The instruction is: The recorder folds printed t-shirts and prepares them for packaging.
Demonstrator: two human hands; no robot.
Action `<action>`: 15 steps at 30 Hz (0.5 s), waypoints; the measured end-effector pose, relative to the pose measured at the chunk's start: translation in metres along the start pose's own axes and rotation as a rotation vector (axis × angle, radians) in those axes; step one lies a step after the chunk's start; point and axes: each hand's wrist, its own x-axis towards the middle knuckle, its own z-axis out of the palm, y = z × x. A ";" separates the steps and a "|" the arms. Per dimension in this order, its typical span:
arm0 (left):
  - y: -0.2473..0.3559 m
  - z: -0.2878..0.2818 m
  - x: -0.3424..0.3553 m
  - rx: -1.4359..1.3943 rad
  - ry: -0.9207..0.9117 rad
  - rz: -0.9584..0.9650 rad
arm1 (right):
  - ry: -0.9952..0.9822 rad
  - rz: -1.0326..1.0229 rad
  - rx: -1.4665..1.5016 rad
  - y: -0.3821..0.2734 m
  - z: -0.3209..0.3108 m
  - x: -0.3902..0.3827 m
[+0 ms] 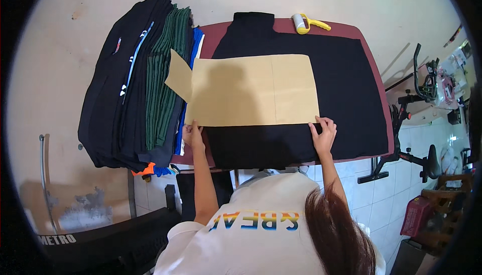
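Note:
A tan cardboard sheet (pixel 236 91) with a crease near its right end lies flat over a spread black garment (pixel 346 99). At its left end, a narrow flap (pixel 179 76) is bent up and leans toward the stacked clothes. My left hand (pixel 193 134) pinches the sheet's near left corner, with some fingertips hidden. At the near right corner, my right hand (pixel 324 134) has thumb and fingers closed on the edge. The garment reaches past the sheet on the far, near and right sides, and a short dark piece of it sticks out at the far left.
A tall stack of folded black and green clothes (pixel 163 89) stands left of the maroon table (pixel 369 56). A yellow-handled lint roller (pixel 303 24) rests at the far edge. An exercise bike (pixel 406 119) is to the right, and a dark padded machine part (pixel 120 235) at lower left.

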 end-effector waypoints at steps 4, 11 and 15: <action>0.000 -0.003 -0.003 -0.084 0.071 0.005 | 0.075 0.051 -0.053 -0.002 0.001 -0.002; 0.002 -0.007 -0.006 -0.117 0.004 -0.013 | 0.016 0.042 -0.118 -0.001 0.002 -0.002; 0.004 -0.006 -0.005 -0.104 0.014 -0.034 | 0.009 0.053 -0.125 -0.002 0.002 -0.001</action>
